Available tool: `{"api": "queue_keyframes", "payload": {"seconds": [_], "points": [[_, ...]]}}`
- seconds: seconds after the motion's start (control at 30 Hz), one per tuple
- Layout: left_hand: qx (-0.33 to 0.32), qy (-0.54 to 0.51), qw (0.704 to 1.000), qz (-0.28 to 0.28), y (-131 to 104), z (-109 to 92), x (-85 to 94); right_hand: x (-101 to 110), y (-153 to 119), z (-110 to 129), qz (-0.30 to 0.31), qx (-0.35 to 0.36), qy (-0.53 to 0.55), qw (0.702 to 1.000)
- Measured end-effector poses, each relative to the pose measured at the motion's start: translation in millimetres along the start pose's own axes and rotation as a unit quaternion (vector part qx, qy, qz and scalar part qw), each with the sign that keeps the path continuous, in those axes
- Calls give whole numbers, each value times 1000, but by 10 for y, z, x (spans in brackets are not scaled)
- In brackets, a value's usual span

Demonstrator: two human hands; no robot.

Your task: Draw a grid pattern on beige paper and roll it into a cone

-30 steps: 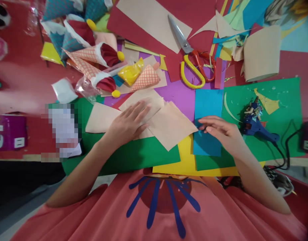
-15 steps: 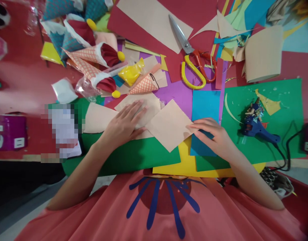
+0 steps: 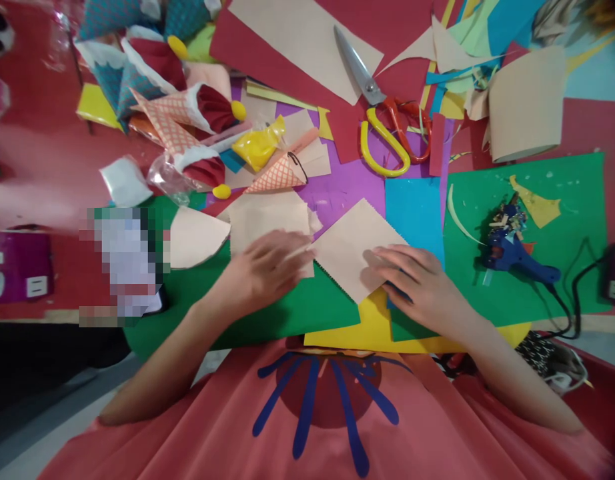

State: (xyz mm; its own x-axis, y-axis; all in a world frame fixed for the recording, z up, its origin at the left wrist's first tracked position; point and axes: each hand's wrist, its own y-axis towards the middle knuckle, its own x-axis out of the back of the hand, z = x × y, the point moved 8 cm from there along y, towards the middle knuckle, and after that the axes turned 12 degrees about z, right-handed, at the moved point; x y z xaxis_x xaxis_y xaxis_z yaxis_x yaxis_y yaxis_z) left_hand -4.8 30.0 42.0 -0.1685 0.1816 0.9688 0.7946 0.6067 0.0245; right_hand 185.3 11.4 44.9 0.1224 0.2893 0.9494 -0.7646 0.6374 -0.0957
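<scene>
A peach paper square [image 3: 360, 243] with zigzag-cut edges lies turned like a diamond in front of me. Resting on its right part, my right hand [image 3: 412, 277] has its fingers stretched out over the paper. My left hand [image 3: 272, 267] is smeared by motion at the square's left corner, so whether its fingertips pinch the paper cannot be made out. Partly beneath my left hand is another peach sheet [image 3: 267, 217] with zigzag edges. A rounded peach paper piece [image 3: 195, 237] lies to the left of it.
Large scissors [image 3: 382, 113] lie beyond the square. A blue glue gun [image 3: 517, 253] with a cord rests on green sheet at right. Paper cones [image 3: 202, 107] and a yellow packet [image 3: 260, 143] crowd the back left. A phone [image 3: 130, 260], partly pixelated, is at left.
The peach square has shifted right. My left hand has lifted off the other sheet and moved right to the square's corner. My right hand has gone from gripping the square's edge to lying over it.
</scene>
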Motion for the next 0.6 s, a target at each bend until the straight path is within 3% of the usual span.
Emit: {"api": "queue_keyframes", "payload": {"seconds": [0.1, 0.2, 0.33, 0.5, 0.6], "points": [[-63, -5, 998, 3, 143, -291, -47, -49, 43, 43, -3, 0, -3, 1000], [-66, -8, 998, 12, 237, -380, -126, -36, 55, 14, -41, -9, 21, 999], [-45, 6, 999, 3, 284, -351, -171, 10, 44, -31, -80, -7, 78, 994], [-24, 12, 999, -26, 335, -305, -109, 21, 59, -134, -83, -35, 158, 983], [-5, 2, 1000, -11, 407, -267, -88, 14, 92, -238, -77, -73, 206, 973]]}}
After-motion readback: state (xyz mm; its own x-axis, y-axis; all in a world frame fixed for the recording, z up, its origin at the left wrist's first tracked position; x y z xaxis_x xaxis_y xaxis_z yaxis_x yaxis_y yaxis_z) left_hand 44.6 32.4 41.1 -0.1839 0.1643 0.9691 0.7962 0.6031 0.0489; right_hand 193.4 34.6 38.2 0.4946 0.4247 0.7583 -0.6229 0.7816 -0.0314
